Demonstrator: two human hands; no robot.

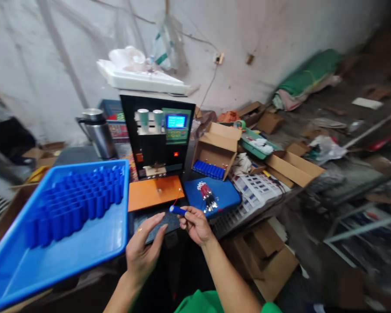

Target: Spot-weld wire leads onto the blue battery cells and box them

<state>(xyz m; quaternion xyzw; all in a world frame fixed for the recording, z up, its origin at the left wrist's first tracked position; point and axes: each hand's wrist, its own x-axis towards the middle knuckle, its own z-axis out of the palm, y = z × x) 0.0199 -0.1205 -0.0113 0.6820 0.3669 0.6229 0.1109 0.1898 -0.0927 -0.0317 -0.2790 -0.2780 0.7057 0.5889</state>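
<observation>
Possibly at risk: the thin red wire [175,201] at a blue cylindrical cell's [178,211] end.
Pinched between the right hand's [195,224] fingers, near the flat orange plate [150,194], the cell could slip from a light grip, straining the wire; the left hand's [144,244] fingers stand apart, empty.

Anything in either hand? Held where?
Right hand: blue cylinder, pinched near the end away from its red wire. Left hand: open, holding nothing.

Blue cylinder [177,210], red wire [175,201]; orange plate [146,194]; blue tray [94,245]; white latticed basket [256,190].
</observation>
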